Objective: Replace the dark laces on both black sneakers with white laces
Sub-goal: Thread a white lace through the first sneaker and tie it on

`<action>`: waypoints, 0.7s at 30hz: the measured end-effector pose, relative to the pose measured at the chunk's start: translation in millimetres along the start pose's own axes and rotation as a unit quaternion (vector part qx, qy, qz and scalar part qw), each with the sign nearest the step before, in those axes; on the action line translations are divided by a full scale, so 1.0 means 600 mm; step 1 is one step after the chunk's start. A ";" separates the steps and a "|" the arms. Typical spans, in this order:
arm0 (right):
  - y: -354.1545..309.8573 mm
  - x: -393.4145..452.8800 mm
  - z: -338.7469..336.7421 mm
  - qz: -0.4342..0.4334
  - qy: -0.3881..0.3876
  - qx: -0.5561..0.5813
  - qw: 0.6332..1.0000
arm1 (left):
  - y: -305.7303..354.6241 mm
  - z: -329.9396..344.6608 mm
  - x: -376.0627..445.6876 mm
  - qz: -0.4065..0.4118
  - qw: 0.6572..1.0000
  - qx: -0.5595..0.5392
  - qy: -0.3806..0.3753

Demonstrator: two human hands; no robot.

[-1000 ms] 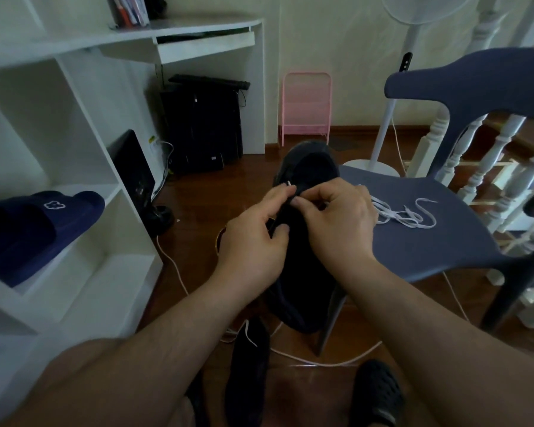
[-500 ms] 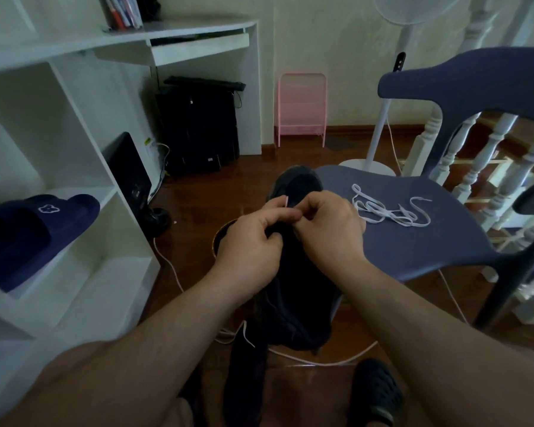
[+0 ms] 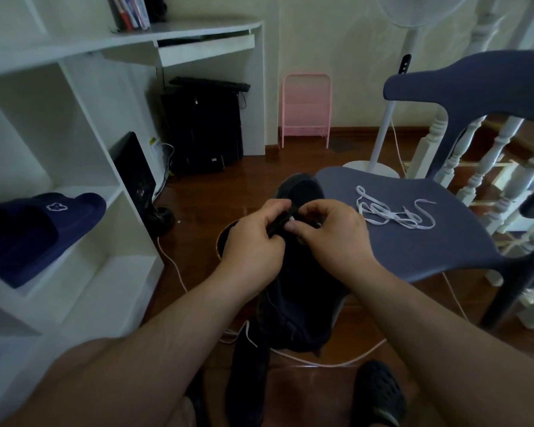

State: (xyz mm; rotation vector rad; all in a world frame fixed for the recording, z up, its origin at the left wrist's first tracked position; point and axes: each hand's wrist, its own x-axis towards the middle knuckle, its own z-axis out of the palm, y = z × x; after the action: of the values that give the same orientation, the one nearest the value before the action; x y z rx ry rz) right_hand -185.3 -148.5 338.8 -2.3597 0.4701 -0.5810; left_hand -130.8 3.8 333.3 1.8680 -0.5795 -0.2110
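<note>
A black sneaker (image 3: 299, 297) hangs in front of me, toe pointing away, beside the blue chair's front edge. My left hand (image 3: 253, 241) grips the sneaker's upper at the eyelets. Close against it, my right hand (image 3: 333, 235) pinches the tip of a white lace (image 3: 291, 217) at the same spot. A second white lace (image 3: 395, 214) lies in a loose tangle on the chair seat (image 3: 413, 254). The other black sneaker (image 3: 247, 377) lies on the floor below, with a short white lace end over it. Which eyelets are laced is hidden by my fingers.
White shelves (image 3: 84, 241) stand at the left, holding navy slippers (image 3: 40, 223). A white cable (image 3: 330, 360) runs across the wooden floor. A fan stand (image 3: 379, 149), a pink rack (image 3: 305, 109) and white balusters (image 3: 487, 161) lie beyond. My foot in a black clog (image 3: 379, 392) rests at the bottom right.
The sneaker and both hands have come down and a little nearer to me. The fingers stay together at the eyelets, and the lace on the chair has not moved.
</note>
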 end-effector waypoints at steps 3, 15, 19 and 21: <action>0.009 -0.005 -0.005 -0.025 -0.002 -0.014 1.000 | 0.005 -0.011 0.003 0.000 0.999 0.000 0.038; 0.024 -0.006 -0.026 0.018 -0.044 -0.041 0.998 | -0.001 -0.007 0.013 -0.047 0.988 -0.105 0.107; 0.017 -0.012 -0.025 -0.002 -0.042 -0.042 0.998 | -0.011 -0.012 0.027 -0.065 0.982 -0.118 0.129; 0.013 -0.017 -0.020 -0.023 -0.042 -0.048 0.998 | -0.012 -0.017 0.029 -0.050 0.983 -0.098 0.148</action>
State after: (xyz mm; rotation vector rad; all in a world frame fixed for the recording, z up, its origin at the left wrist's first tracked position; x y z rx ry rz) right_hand -201.4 -155.6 339.1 -2.4815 0.4162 -0.4873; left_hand -109.7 5.7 332.9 1.6980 -0.2512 -0.0520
